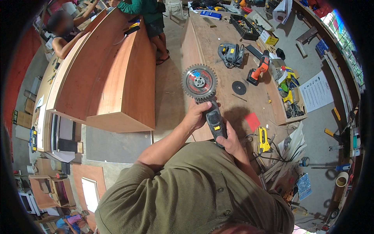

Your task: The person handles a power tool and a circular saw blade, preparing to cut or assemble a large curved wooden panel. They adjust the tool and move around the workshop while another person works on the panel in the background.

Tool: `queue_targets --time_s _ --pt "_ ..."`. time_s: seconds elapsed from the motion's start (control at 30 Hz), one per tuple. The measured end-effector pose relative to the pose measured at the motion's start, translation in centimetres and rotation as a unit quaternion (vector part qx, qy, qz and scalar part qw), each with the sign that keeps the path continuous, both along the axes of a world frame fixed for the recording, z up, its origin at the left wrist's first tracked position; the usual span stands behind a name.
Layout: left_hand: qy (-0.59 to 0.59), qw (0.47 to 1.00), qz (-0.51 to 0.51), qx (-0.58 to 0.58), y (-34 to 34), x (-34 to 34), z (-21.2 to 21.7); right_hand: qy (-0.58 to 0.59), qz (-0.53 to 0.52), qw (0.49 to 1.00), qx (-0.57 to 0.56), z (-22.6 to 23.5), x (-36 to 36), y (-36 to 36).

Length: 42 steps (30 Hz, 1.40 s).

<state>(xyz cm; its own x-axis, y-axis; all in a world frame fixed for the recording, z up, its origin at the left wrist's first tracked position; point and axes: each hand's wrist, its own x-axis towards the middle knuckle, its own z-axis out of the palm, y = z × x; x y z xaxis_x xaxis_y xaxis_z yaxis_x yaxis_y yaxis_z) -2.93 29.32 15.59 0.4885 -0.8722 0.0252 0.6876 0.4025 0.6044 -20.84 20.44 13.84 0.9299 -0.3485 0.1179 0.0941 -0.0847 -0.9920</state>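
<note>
Your left hand (198, 114) is closed around the front part of the grinder (214, 121), just behind the toothed blade (199, 82). Your right hand (230, 141) grips the rear of its body; such a hold from two places probably shares the weight and makes the tool steady. The grinder is in front of your shirt (183, 175), above the near left part of the desk (210, 43). The blade points to the far side, so its teeth are away from you, and its flat face is turned up, so the centre nut (199, 81) can be seen well.

To the right of the blade, a black disc (239, 87) lies flat on the desk, seemingly within easy reach. Farther right lies the orange drill (259, 70); beyond the disc, the jigsaw (230, 54) has its cord gathered, perhaps for saving space. At the near right, the yellow staple gun (263, 139) is near a red sheet (252, 122). On the left stands the wooden cabinet (134, 89), apart from the desk, which leaves a passage.
</note>
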Motion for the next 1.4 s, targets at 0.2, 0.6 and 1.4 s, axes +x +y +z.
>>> queue_targets --time_s 0.2,0.6,1.4 --pt "-0.001 1.0 0.007 -0.001 -0.1 -0.1 -0.2 -0.007 0.008 1.0 0.012 -0.6 -0.1 -0.1" --pt "0.005 1.0 0.019 0.013 0.3 -1.0 0.7 -0.005 0.011 1.0 0.022 -0.7 -0.5 -0.1" --pt "-0.054 0.997 -0.045 0.006 -2.5 -1.0 0.8 -0.025 -0.048 0.998 0.016 -0.3 -1.8 -0.3"
